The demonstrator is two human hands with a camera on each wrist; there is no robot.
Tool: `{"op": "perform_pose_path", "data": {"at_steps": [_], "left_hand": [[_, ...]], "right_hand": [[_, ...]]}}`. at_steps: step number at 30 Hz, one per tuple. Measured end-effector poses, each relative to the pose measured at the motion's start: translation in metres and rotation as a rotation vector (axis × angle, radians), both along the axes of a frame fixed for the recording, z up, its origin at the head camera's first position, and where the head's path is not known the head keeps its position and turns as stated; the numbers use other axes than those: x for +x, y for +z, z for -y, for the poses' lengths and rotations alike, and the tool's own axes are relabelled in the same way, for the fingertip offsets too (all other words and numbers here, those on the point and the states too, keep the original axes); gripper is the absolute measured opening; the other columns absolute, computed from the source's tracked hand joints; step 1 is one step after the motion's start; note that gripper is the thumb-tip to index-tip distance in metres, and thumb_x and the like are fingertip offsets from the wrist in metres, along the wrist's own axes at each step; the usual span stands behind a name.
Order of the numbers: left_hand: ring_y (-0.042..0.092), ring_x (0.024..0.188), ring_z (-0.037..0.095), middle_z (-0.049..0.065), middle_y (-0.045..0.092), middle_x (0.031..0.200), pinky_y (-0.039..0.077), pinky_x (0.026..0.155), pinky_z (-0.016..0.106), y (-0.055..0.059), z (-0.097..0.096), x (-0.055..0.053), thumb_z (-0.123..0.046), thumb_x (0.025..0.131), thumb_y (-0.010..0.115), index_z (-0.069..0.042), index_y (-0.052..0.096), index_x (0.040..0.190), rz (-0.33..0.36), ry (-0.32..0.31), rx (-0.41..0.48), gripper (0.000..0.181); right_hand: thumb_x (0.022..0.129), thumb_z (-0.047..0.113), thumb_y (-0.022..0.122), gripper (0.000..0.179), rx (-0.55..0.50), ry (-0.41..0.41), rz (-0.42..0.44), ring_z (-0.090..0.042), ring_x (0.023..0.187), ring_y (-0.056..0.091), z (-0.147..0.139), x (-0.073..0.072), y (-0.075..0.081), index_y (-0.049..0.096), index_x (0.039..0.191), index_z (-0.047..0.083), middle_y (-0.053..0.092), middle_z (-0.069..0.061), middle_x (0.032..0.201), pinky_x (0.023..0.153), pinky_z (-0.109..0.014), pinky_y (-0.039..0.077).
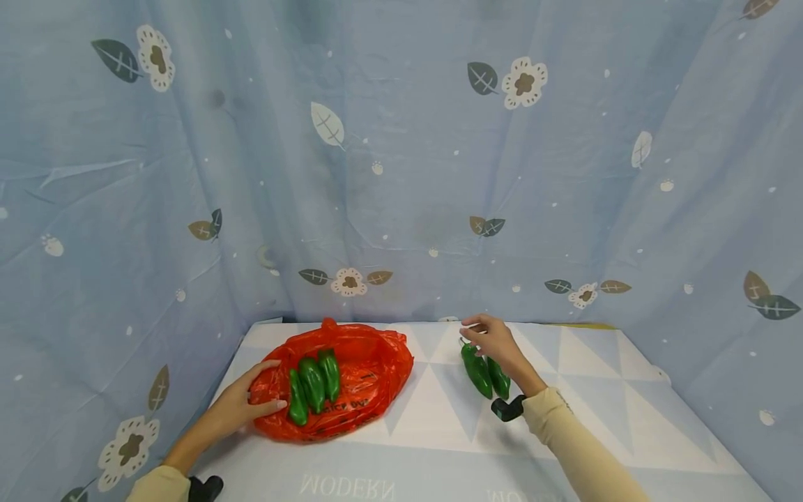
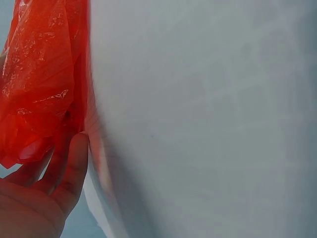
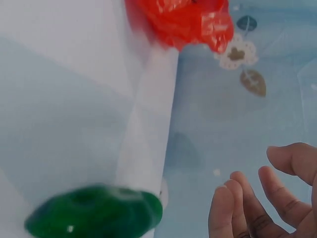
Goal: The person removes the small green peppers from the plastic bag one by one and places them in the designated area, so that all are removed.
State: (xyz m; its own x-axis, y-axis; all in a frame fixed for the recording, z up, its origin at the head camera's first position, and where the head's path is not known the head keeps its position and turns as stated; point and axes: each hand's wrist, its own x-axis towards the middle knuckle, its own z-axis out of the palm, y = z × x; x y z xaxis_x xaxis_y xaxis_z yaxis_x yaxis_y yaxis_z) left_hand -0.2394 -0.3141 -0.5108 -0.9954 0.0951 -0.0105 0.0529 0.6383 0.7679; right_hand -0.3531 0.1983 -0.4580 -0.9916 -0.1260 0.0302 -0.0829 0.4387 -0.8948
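A red plastic bag (image 1: 370,387) lies spread on the table at the left, with three green peppers (image 1: 311,383) side by side on it. My left hand (image 1: 235,401) holds the bag's left edge. In the left wrist view its fingers (image 2: 74,166) reach beneath the red plastic (image 2: 42,84). Two more green peppers (image 1: 477,369) lie together at the right. Over their far ends is my right hand (image 1: 492,339), its fingers loosely bent with nothing between them. The right wrist view shows one pepper (image 3: 96,212) lying apart from those fingers.
The table (image 1: 439,446) has a white and pale-blue triangle-patterned cover with printed lettering near the front. A light-blue curtain (image 1: 414,174) with flowers and leaves hangs behind it and along both sides.
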Motion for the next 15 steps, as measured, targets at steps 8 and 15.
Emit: {"op": "perform_pose_path", "data": {"at_steps": [8,15], "left_hand": [[0.05,0.132,0.051,0.029,0.044,0.151,0.052,0.098,0.061,0.002,-0.002,0.001,-0.041,0.085,0.084,-0.014,0.038,0.156,-0.003,-0.013,0.007,0.088],[0.048,0.133,0.051,0.028,0.042,0.153,0.052,0.097,0.062,0.002,-0.002,0.0,-0.04,0.085,0.085,-0.016,0.038,0.156,0.003,-0.009,0.023,0.088]], "right_hand": [[0.099,0.024,0.072,0.029,-0.02,0.075,-0.007,-0.028,0.091,0.066,0.026,0.009,-0.001,0.069,0.125,0.011,0.07,-0.009,0.112,0.079,-0.053,0.06],[0.097,0.024,0.074,0.025,-0.016,0.137,-0.031,-0.024,0.084,0.065,0.055,0.015,0.003,0.072,0.12,0.013,0.072,-0.01,0.106,0.073,-0.045,0.061]]}}
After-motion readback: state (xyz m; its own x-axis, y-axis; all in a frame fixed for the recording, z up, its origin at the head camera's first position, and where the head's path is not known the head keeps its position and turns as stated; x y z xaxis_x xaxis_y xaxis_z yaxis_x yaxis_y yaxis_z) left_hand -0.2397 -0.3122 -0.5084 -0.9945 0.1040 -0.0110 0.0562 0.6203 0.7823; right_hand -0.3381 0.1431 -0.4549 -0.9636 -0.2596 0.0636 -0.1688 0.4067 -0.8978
